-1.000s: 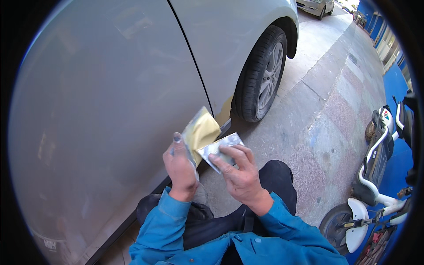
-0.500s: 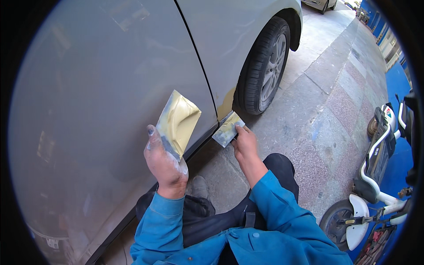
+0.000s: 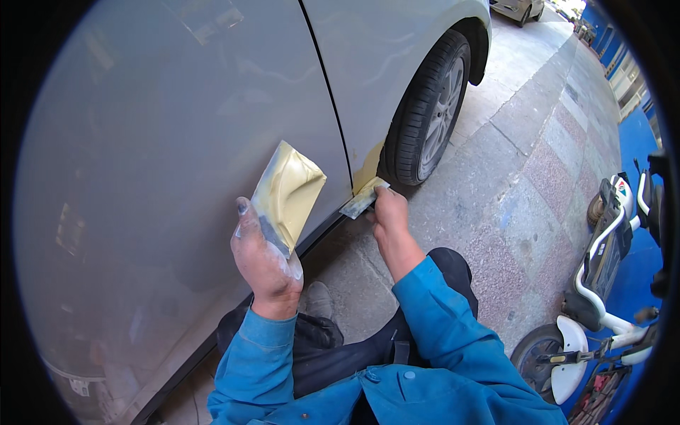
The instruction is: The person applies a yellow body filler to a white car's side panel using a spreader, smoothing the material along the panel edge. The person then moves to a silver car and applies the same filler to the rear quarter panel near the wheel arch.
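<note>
My left hand [image 3: 268,265], with whitish smears on its skin, holds up a flat plate of pale yellow body filler [image 3: 294,188] beside the car door. The filler lies in a thick folded layer on it. In my right hand [image 3: 389,214] is a putty spreader [image 3: 360,200], a thin square blade streaked with yellow. It is tilted, its far edge close to the lower corner of the car's fender; whether it touches cannot be made out. A yellow filler patch [image 3: 367,164] covers that corner, between the door seam and the front wheel.
The grey car door [image 3: 177,163] fills the left side. Beyond the patch stands the front wheel [image 3: 430,110]. A white scooter [image 3: 602,283] is at the right, over paved ground [image 3: 524,205]. Another car [image 3: 519,8] is parked far off.
My right hand has turned and moved slightly up, tipping the spreader so its face shows narrower, near the fender corner. My left hand stays nearly still with its plate.
</note>
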`<action>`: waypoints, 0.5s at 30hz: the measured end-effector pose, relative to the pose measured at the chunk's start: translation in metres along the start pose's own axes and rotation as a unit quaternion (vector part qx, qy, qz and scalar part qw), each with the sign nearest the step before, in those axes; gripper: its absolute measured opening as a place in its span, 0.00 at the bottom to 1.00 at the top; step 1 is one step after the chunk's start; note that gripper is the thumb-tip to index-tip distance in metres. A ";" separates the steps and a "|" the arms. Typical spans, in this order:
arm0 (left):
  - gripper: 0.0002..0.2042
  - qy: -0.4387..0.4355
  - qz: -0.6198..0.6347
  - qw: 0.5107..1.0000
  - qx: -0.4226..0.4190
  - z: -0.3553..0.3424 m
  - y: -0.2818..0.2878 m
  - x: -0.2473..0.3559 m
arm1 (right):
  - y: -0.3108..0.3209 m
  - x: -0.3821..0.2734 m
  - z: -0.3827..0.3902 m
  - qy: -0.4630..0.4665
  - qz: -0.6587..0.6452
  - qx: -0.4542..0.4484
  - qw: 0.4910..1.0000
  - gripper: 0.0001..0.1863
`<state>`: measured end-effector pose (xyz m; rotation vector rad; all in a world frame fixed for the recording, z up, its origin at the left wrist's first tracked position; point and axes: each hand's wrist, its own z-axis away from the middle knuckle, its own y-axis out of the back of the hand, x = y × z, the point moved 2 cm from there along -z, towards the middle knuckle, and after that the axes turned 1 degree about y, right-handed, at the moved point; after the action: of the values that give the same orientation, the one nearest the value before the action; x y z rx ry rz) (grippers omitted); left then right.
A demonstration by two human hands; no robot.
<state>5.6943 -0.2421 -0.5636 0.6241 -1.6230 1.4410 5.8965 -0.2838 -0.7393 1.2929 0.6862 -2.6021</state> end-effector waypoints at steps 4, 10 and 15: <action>0.27 0.000 0.002 1.000 -0.003 0.000 -0.002 0.000 | -0.008 -0.015 0.005 0.007 0.024 -0.003 1.000 0.14; 0.27 0.000 -0.005 1.000 -0.002 0.001 0.000 0.001 | -0.016 -0.028 0.008 0.046 -0.020 -0.042 0.998 0.15; 0.27 0.001 -0.011 1.000 -0.006 0.000 0.002 0.003 | -0.032 -0.055 0.020 0.084 -0.031 -0.034 0.995 0.15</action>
<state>5.6912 -0.2412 -0.5626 0.6314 -1.6186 1.4147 5.9050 -0.2682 -0.6747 1.5060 0.8475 -2.5136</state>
